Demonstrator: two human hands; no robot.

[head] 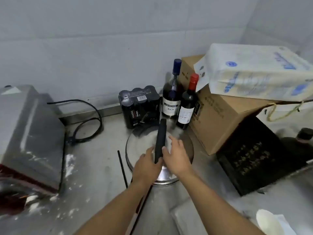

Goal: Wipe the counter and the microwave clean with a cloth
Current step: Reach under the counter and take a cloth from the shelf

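Note:
A steel counter (94,175), dusted with white powder (69,164), holds a grey microwave (25,126) at the left. In the middle sits a round metal pan (135,146) with a long black handle (161,136) pointing away from me. My left hand (146,164) grips the near end of that handle. My right hand (176,158) lies over the pan with its fingers spread and its thumb against the handle. A white cloth (271,223) lies at the bottom right, untouched by either hand.
A black cable (89,126) loops beside the microwave. Black chopsticks (122,168) lie left of the pan. Behind the pan stand a pack of cans (140,106) and two bottles (171,99). Cardboard boxes (218,119), a black box (250,155) and a white sack (254,73) crowd the right.

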